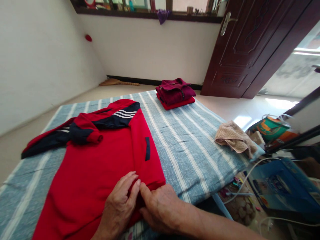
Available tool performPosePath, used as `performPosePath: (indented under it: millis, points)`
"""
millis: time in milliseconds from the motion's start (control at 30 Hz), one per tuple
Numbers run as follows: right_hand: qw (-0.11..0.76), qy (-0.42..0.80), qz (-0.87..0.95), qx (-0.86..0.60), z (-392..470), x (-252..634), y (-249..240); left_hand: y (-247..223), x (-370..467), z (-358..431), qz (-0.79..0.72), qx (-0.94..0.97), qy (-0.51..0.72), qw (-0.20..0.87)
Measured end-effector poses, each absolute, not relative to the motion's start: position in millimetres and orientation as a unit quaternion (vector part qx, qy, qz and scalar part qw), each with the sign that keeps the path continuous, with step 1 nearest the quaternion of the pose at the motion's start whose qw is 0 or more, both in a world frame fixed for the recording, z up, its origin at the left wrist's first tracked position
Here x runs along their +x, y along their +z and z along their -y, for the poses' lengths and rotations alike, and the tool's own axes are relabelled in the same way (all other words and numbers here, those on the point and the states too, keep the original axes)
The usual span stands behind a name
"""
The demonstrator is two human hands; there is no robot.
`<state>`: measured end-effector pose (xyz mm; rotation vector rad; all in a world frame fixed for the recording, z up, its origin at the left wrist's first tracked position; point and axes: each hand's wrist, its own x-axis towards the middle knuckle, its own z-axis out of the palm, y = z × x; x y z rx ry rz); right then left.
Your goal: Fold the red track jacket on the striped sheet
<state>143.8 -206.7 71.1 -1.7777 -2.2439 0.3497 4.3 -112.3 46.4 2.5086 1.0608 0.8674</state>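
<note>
A red jacket (100, 166) with navy sleeve panels and white stripes lies spread on the bed-like surface, its right side folded inward and one sleeve laid across the body. My left hand (121, 200) rests on the jacket near its lower edge, thumb and fingers drawn together on the cloth. Close beside it, thumb tips almost meeting, my right hand (162, 205) is closed around the jacket's lower right corner. The cloth under my right palm is hidden. A navy pocket trim (147, 148) shows on the folded side.
Folded maroon and red clothes (175, 91) are stacked at the far edge of the blue striped sheet (185, 146). A beige towel (235, 136) lies at the right corner. Blue box (285, 186) and bags stand beyond it. A dark red door (240, 50) is behind.
</note>
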Motion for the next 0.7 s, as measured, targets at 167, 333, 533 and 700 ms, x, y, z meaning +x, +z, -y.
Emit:
performPosePath:
  millis: [167,333,533,700]
  points:
    - [0.122,0.120,0.768,-0.617,206.3,143.7,68.5,59.4,12.8,107.5,-0.457,0.822,0.247,0.235]
    - [0.121,0.132,0.769,-0.613,204.5,143.8,71.3,65.9,21.3,94.7,-0.550,0.785,0.140,0.248]
    - [0.118,0.126,0.776,-0.607,203.9,143.9,69.8,70.8,28.8,85.9,-0.561,0.733,0.158,0.351]
    - [0.140,0.113,0.778,-0.601,204.3,143.7,65.5,81.5,36.1,92.1,-0.586,0.631,0.183,0.474]
